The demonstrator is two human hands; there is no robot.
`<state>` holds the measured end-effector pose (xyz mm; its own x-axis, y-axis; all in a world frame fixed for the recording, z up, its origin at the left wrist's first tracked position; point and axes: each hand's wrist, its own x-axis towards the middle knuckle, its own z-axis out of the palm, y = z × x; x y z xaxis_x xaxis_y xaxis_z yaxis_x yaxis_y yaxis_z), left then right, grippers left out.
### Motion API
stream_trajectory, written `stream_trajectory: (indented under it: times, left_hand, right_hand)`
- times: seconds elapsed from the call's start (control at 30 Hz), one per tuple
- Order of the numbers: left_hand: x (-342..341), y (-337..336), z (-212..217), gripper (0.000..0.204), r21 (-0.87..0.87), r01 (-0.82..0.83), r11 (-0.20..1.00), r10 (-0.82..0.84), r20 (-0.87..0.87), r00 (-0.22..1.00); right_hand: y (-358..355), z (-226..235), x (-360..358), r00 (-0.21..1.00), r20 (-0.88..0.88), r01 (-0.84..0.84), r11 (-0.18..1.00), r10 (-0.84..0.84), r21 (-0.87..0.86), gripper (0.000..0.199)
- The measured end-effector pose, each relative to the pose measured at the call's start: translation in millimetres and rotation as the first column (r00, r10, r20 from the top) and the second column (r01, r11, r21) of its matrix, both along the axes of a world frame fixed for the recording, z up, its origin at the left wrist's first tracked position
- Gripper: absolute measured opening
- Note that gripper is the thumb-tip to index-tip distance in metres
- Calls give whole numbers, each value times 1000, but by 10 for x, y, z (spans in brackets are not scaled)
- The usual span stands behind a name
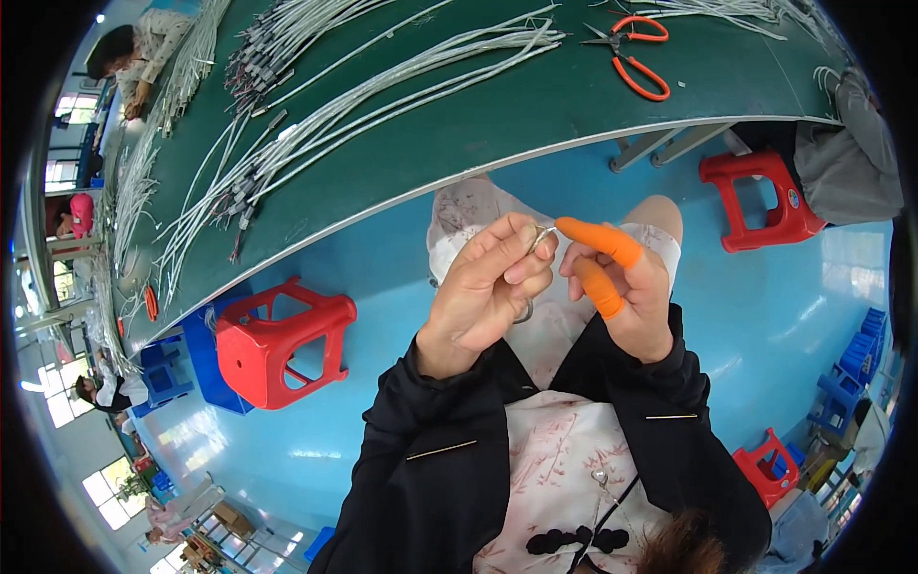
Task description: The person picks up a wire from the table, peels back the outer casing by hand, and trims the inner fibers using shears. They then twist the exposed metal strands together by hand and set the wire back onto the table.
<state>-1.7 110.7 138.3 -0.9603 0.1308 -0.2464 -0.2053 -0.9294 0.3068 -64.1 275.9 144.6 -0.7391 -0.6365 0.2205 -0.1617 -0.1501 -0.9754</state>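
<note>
Green table top (497, 124) as landmark. On it: white cable bundles (382, 96), dark connector ends; orange-handled scissors (633, 53) near its far right edge. Below table: glossy blue floor (765, 306), red plastic stool (277, 344) beneath its left part, second red stool (760, 196) beneath its right end. Right hand (622, 287): orange finger cots on two fingers. Left hand (488, 287) bare, silvery small piece (542, 235) at fingertips. Sleeves black; garment white with faint pink floral print, black knot buttons.
</note>
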Motion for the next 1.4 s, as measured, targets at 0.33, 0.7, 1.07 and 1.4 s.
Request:
stream_trajectory:
  times: [0.33,0.7,1.07,1.4]
  left_hand:
    - [-4,15,10,11,149,-36,988,36,7,999]
    - [-15,28,9,12,169,-23,985,26,-21,999]
    - [-12,47,70,9,-39,-98,994,97,-29,995]
    - [35,178,140,6,-517,-335,788,268,-201,942]
  right_hand:
    - [47,29,-23,998,52,22,999,-23,37,27]
    - [-53,73,-68,994,4,111,994,-111,19,25]
    - [-21,-4,-18,988,-26,150,989,-150,5,26]
    - [-71,-17,45,952,-269,180,978,-145,110,30]
